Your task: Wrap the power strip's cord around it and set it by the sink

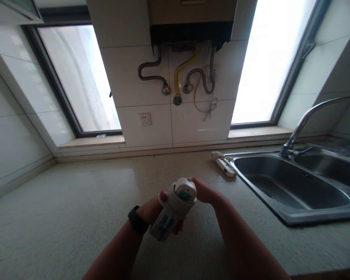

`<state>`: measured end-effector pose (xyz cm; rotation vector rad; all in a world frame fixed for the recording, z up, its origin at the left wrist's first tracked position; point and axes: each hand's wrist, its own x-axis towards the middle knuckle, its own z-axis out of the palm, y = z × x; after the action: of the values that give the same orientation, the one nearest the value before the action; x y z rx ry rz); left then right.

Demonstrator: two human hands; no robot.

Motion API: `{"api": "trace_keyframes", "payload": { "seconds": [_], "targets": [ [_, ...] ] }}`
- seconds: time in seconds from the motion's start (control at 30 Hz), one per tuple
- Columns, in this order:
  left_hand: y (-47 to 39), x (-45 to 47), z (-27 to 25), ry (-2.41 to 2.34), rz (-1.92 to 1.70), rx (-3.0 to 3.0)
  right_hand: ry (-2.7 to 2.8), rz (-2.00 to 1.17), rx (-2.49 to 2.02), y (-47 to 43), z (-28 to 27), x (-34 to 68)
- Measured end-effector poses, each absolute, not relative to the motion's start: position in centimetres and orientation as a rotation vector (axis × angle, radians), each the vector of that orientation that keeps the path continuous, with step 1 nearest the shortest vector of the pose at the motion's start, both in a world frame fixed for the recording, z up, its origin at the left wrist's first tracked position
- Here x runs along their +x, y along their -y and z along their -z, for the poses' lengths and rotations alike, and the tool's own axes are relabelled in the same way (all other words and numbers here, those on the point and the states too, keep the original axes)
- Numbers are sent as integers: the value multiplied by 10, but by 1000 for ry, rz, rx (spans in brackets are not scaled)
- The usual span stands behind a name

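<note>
A white power strip [162, 227] with its cord [176, 204] wound round it in several loops is held up, tilted, over the counter. My left hand [152, 210], below a black wristband, is closed round it, with fingertips showing at both sides. At the strip's upper end, by the white plug [186, 188], my right hand [202, 190] is closed against it. Most of the right fingers are hidden behind the plug and cord, so which part they pinch is unclear. Bluish label-like patches show on the strip and the plug.
Another white power strip [226, 165] lies beside the steel double sink [286, 221] on the right, under a curved faucet [301, 120]. The speckled counter [61, 206] runs to a tiled wall with a socket [145, 119], below a water heater [192, 19] with hoses.
</note>
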<state>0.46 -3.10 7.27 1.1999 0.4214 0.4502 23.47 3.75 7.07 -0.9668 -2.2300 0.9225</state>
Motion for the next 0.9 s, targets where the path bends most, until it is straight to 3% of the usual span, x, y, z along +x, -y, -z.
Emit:
{"api": "trace_keyframes", "payload": {
  "seconds": [0.3, 0.9],
  "targets": [
    [20, 8, -78, -465, -616, 990, 2244, -1054, -953, -44, -64, 245],
    [19, 12, -70, -533, -825, 947, 2108, -973, -1179, -58, -51, 253]
  ]
}}
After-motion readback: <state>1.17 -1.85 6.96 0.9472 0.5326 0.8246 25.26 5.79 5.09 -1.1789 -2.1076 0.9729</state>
